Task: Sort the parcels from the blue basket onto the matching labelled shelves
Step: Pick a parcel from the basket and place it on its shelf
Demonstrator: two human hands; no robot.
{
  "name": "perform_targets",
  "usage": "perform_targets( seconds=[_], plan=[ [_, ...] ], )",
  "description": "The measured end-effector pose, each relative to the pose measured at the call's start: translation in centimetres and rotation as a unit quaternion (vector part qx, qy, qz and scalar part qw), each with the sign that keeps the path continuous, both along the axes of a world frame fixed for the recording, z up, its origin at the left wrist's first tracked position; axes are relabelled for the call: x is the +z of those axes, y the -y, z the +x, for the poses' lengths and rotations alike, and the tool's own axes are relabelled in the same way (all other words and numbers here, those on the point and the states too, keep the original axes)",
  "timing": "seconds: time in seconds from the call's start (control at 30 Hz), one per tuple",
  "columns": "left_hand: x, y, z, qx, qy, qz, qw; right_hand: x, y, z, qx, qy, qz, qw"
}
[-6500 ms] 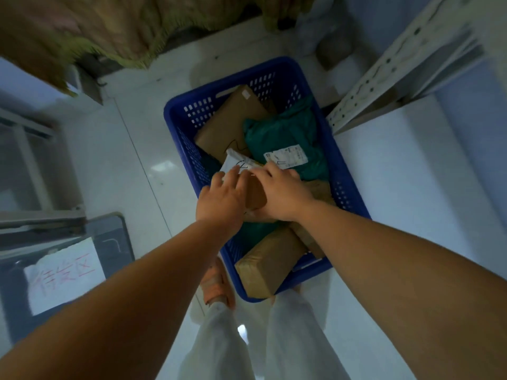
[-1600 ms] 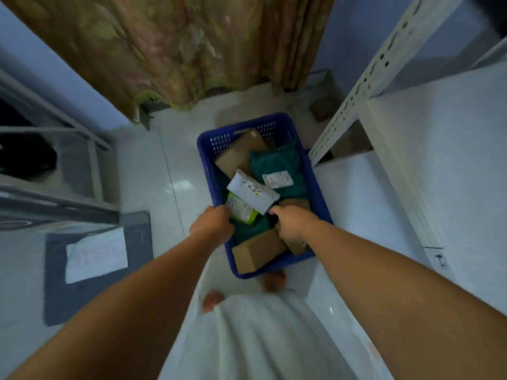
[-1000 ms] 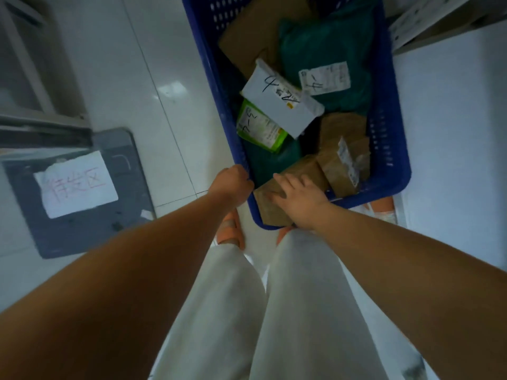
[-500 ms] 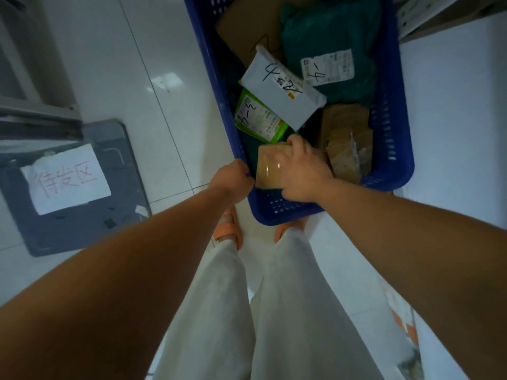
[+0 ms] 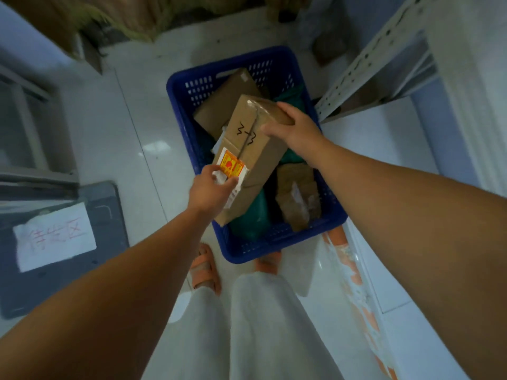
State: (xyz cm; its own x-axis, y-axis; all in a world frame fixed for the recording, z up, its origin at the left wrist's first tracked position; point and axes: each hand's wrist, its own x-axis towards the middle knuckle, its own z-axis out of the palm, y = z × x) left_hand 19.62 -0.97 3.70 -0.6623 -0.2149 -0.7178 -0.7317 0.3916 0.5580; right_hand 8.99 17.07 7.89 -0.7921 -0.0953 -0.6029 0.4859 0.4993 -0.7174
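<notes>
Holding carton (image 5: 258, 157) marked "3-3"

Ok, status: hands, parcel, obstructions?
Right hand grips far end of brown box, left hand holds near end. Box held tilted over blue basket. Shelf upright stands right of basket.

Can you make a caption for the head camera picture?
Left hand and right hand hold a long cardboard box above the blue basket.
</notes>
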Motion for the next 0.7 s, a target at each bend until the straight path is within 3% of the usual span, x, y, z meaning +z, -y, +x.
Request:
perform_targets(
  seconds=[0.17,0.27,0.53,0.7],
  plan=[
    [5.3,-1.3,-1.2,-0.062,-0.062,-0.077,0.993,6.8,-3.4,-0.6,-0.039,0.022,-0.059,0.997],
    [8.9,-2.2,-2.2,-0.035,-0.084,-0.060,0.994,11.1,-5.6,-0.2,-0.088,0.033,-0.105,0.990],
    [19.8,-5.0,-4.5,-0.051,-0.163,-0.056,0.984,21.3,-8.9,0.7,-0.121,-0.071,-0.101,0.985],
    [27.0,-6.5,-6.8,-0.149,-0.229,-0.025,0.962,27.9,-10.5,2.3,-0.144,-0.135,-0.072,0.978]
  ],
)
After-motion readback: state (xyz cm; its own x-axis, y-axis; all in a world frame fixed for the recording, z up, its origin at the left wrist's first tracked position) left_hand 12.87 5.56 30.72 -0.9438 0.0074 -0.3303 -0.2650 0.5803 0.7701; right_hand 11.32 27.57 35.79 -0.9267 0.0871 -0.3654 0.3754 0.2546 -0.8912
